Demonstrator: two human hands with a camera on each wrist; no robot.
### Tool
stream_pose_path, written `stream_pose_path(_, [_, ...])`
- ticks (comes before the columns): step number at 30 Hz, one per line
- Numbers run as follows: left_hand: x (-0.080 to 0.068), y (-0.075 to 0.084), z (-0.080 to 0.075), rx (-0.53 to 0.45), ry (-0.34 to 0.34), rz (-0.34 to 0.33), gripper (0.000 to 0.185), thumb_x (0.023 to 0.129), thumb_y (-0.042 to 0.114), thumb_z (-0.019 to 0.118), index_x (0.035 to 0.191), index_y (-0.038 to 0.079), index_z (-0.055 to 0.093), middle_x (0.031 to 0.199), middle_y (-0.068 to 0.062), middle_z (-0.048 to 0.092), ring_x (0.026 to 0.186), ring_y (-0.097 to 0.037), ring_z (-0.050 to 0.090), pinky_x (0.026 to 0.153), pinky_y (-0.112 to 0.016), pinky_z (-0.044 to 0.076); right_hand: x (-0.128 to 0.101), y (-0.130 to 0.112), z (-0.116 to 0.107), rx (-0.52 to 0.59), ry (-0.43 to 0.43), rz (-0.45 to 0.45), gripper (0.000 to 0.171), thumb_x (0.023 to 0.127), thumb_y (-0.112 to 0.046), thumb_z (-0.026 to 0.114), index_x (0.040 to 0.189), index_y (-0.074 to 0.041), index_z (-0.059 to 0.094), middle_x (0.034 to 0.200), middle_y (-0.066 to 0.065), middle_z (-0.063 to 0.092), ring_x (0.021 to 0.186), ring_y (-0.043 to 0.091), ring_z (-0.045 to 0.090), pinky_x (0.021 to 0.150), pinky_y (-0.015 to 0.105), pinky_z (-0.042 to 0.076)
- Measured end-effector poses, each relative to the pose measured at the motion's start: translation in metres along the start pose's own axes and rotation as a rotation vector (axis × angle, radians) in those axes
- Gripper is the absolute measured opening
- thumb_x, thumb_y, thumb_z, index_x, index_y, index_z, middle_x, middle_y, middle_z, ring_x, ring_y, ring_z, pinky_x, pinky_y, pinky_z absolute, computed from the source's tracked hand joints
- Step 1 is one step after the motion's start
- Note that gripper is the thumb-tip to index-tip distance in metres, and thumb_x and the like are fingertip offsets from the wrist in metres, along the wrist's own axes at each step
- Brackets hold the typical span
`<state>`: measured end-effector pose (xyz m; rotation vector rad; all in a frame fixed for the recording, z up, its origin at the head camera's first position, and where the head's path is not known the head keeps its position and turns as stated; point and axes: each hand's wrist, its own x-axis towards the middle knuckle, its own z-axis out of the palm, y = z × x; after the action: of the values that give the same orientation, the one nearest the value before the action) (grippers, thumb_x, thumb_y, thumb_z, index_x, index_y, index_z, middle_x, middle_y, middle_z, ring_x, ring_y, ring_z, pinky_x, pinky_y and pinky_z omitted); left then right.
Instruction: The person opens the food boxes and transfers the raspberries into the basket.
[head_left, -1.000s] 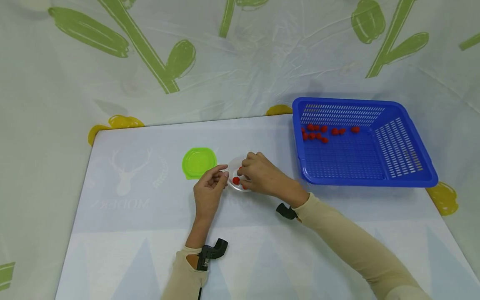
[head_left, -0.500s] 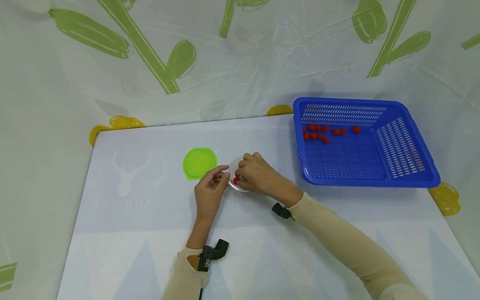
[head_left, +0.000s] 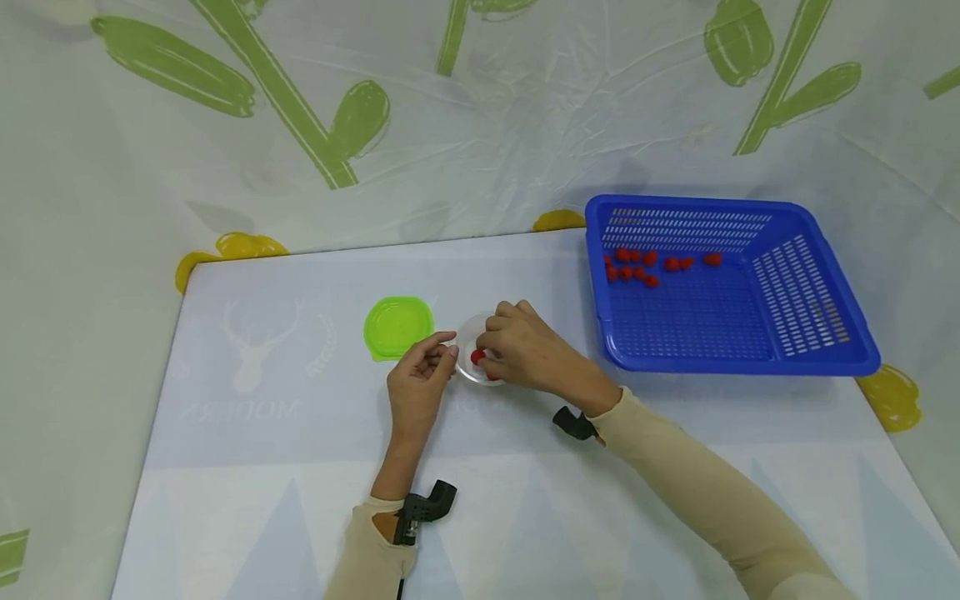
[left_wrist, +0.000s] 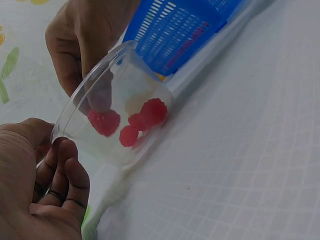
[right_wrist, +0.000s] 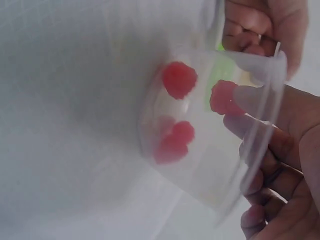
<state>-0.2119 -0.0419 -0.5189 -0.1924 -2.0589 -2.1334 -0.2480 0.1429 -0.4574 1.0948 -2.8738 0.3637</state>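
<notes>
A clear plastic cup [head_left: 468, 332] lies tilted on the white mat with several red raspberries [head_left: 477, 357] inside. My left hand [head_left: 448, 344] pinches its rim from the left. My right hand [head_left: 487, 345] reaches into the cup's mouth, fingertips on one raspberry [right_wrist: 222, 97]. In the left wrist view the cup [left_wrist: 145, 82] leans toward my left hand [left_wrist: 52, 150]. Three raspberries [left_wrist: 150, 112] lie low inside it and the right hand [left_wrist: 97, 97] dips in from above. The right wrist view shows the cup [right_wrist: 200, 170], my right hand [right_wrist: 242, 112] and the left hand [right_wrist: 260, 30] at the rim.
A lime green lid [head_left: 398, 326] lies flat just left of the cup. A blue slotted basket [head_left: 735, 360] stands at the right with several raspberries [head_left: 637, 267] near its far left corner. A patterned plastic sheet hangs behind the table.
My right hand shifted slightly left over the cup, then back a little to the right. The left hand and the cup have stayed put.
</notes>
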Motion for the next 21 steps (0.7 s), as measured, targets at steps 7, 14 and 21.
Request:
stream_pose_path(7, [0.000,0.000,0.000,0.018,-0.001,0.003,0.023,0.093,-0.002,0.069,0.115,-0.005,0.070,0.090,-0.019,0.064,0.072,-0.018,0.060,0.064,-0.015,0.052,-0.008,0.004,-0.016,0.060,0.051,-0.009,0.014,0.082,-0.018,0.081,0.094,-0.010,0.079,0.073,-0.003,0.058,0.079,0.018,0.047,0.069,0.033,0.034])
stream_pose_path(14, [0.000,-0.018,-0.002,0.021,0.008,0.004,0.023,0.093,0.006,0.071,0.116,0.006,0.073,0.090,-0.010,0.066,0.074,-0.016,0.061,0.065,-0.018,0.053,-0.022,0.012,-0.038,0.087,0.072,0.017,0.012,0.083,-0.018,0.082,0.092,-0.010,0.077,0.070,-0.003,0.054,0.082,0.019,0.047,0.071,0.036,0.035])
stream_pose_path(21, [0.000,-0.009,-0.001,0.022,-0.005,-0.004,0.023,0.093,0.000,0.069,0.116,-0.002,0.070,0.090,-0.017,0.064,0.074,-0.014,0.060,0.065,-0.016,0.052,-0.040,0.022,-0.064,0.102,0.086,0.106,0.013,0.083,-0.019,0.084,0.094,-0.013,0.078,0.069,-0.006,0.052,0.082,0.018,0.045,0.072,0.035,0.033])
